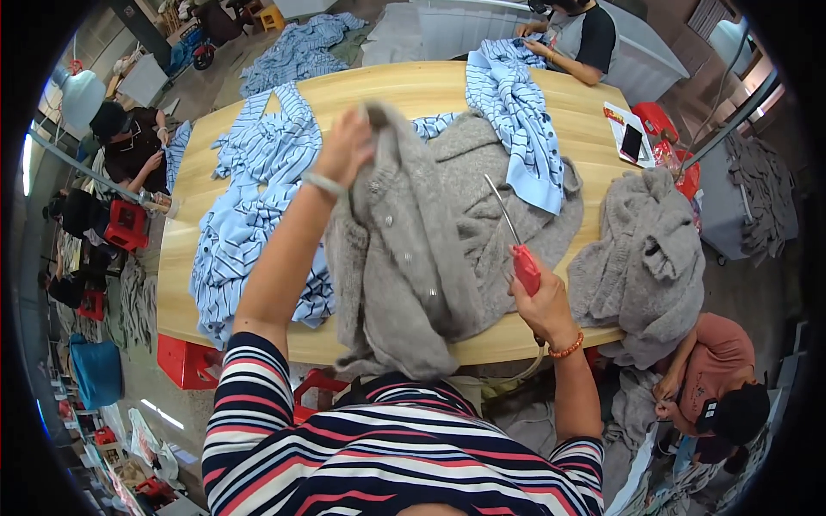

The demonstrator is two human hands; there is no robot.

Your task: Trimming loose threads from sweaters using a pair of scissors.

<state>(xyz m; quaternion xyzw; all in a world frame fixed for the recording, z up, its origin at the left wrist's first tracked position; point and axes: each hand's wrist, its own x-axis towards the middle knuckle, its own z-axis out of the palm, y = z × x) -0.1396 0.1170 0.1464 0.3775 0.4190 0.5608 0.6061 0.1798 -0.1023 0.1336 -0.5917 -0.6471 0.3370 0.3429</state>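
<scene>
Hanging from the raised left hand (344, 148), whose fingers are pinching its upper edge, a grey knitted cardigan (404, 258) is draping down over the near edge of the wooden tabletop (413, 86). The right hand (544, 305) is gripping the red handle of a thin metal tool (514, 241), fingers wrapped tight, its shaft pointing up over the knit. Blue striped garments (249, 198) are lying toward the left edge, another grey pile (645, 258) is sitting at the right edge, and a flat white-and-red package (621, 129) with a dark phone (631, 143) is resting near the far right corner.
</scene>
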